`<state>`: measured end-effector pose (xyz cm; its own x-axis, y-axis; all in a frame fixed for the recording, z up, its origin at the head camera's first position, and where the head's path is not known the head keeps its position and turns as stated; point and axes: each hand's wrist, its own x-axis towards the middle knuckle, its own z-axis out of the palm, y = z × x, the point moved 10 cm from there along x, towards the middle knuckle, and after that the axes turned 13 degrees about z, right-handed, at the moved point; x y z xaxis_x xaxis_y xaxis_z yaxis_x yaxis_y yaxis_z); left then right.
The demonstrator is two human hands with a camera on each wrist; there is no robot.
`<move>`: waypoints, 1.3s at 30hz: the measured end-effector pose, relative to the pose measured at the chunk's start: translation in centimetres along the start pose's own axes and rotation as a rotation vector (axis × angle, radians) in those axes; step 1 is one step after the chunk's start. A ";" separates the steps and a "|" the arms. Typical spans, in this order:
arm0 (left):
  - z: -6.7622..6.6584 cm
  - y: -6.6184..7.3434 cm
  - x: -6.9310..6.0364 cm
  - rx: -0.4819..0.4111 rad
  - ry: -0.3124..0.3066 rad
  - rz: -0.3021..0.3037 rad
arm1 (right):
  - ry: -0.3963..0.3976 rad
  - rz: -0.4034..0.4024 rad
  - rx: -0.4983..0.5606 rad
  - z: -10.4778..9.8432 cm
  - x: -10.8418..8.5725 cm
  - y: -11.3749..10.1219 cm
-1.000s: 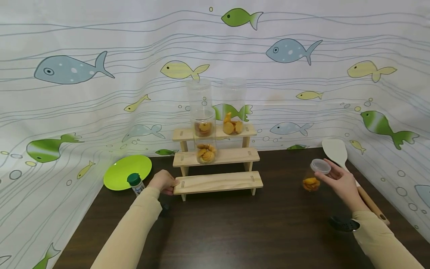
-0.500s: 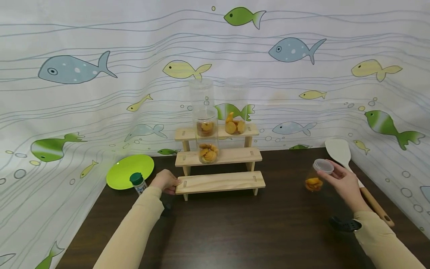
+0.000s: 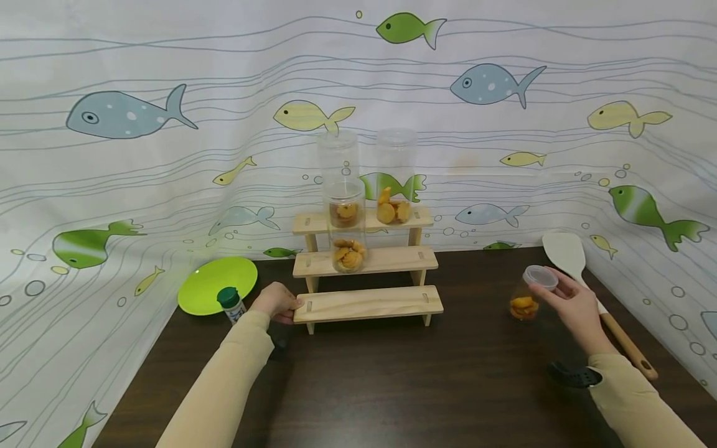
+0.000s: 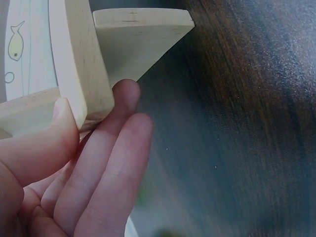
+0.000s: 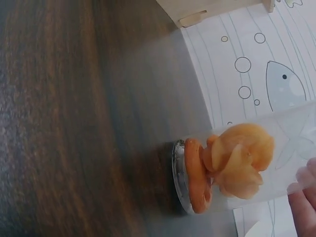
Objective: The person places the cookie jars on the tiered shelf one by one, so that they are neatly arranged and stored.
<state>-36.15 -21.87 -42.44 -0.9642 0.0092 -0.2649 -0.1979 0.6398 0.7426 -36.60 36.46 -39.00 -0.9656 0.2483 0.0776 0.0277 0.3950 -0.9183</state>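
Observation:
My left hand (image 3: 274, 303) pinches the left end of the lowest tier of a three-tier wooden display rack (image 3: 370, 303). In the left wrist view the thumb (image 4: 61, 116) lies on the board's upper side and the fingers (image 4: 131, 143) reach underneath. On the right, my right hand (image 3: 574, 311) grips a clear lidded jar (image 3: 523, 306) near its top. Orange snack pieces (image 5: 242, 158) lie at the bottom of that jar. Three similar jars stand on the rack: one on the middle tier (image 3: 347, 255), two on the top tier (image 3: 394, 211).
A green plate (image 3: 224, 274) lies at the back left, with a green-capped bottle (image 3: 231, 303) in front of it, beside my left forearm. A white spatula (image 3: 566, 255) with a wooden handle lies along the right side. A fish-print sheet (image 3: 476, 180) closes off the back.
The whole head view has shifted slightly, so things appear a little farther right. Both hands keep their holds, and the rack and jars stay where they are.

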 end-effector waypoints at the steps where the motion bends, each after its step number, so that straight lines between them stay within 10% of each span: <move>1: 0.0 0.0 0.0 0.000 0.001 0.001 | 0.008 0.001 0.006 -0.1 0.0 -0.1; 24: 0.0 -0.6 0.8 -0.018 0.012 0.005 | 0.036 -0.072 0.073 1.2 -0.7 -5.8; 39: 0.2 -0.7 0.5 -0.055 -0.014 -0.002 | -0.093 -0.166 0.283 5.2 -1.1 -9.8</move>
<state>-36.45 -22.15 -43.20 -0.9614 0.0193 -0.2744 -0.2091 0.5968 0.7746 -37.16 27.69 -32.11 -0.9706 0.1142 0.2118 -0.1926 0.1586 -0.9684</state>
